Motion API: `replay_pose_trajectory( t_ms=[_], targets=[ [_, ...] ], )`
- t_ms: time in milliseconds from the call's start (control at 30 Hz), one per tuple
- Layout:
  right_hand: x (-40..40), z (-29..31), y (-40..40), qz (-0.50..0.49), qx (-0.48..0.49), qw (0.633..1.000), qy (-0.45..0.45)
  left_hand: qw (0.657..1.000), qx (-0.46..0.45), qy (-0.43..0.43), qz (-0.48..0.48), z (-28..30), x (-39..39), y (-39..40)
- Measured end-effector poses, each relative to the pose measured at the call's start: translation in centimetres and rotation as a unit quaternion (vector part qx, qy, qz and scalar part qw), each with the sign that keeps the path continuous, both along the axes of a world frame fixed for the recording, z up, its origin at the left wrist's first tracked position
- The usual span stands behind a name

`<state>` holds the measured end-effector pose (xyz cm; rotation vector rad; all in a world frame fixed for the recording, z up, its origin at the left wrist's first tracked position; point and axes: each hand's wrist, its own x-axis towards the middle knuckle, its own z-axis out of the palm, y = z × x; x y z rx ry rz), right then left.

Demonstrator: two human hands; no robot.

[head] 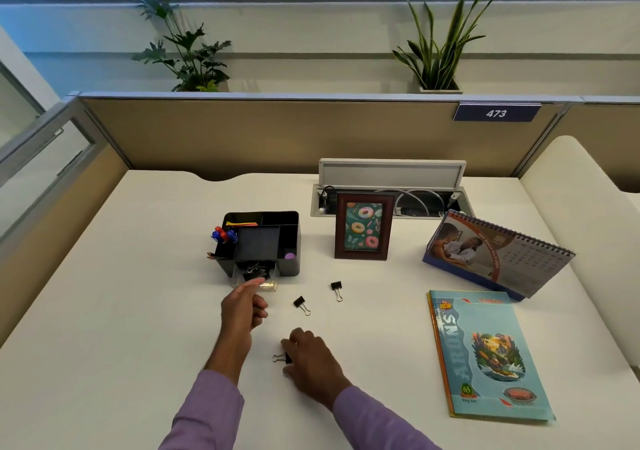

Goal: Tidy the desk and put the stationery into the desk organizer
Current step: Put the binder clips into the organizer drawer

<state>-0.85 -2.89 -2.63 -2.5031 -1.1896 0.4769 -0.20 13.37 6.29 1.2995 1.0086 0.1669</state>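
I see the black desk organizer [263,241] on the white table [104,311], just beyond the left fingers. Its clear front drawer [258,278] is pulled out, with binder clips piled inside. Left hand [242,307] reaches to the drawer: thumb stretched out to the drawer's front edge, the other fingers curled loosely into the palm; I can't tell if they hold anything.

Right hand [310,357] is low on the table, nearer me, its fingers pinching a black binder clip [282,357] whose wire handles stick out to the left. Two loose binder clips lie on the table beyond the right fingers: one [301,304] just right of the left hand, another [336,289] further right, apart from each other.

Organizer compartments: red and blue pens [224,235] on the left side, yellow and orange paper [242,223] at the back, a purple round thing [290,256] front right.

Right of the organizer a wooden photo frame [363,229] with a donut picture stands upright. Behind it, an open cable hatch [391,189] with white cables. Far right of the fingers, a spiral desk calendar [495,252], and in front of it a blue exercise book [488,356] lying flat. Purple sleeves [207,411] on both arms.
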Motion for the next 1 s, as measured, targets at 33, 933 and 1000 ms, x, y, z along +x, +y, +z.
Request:
replay_pose_trajectory(
  t_ms=[33,933,1000],
  targets=[
    [-0.1,-0.2,0.1,-0.003,0.000,1.000,0.002,1.000,-0.003,-0.004,-0.002,-0.1,-0.3,-0.3],
    [4.0,2.9,-2.4,-0.145,0.219,0.964,-0.034,0.980,0.007,0.082,-0.181,-2.5,-1.7,-2.9],
    [4.0,2.9,-2.5,-0.146,0.227,0.962,-0.029,0.980,0.002,0.079,-0.181,-2.5,-1.7,-2.6]
  ],
)
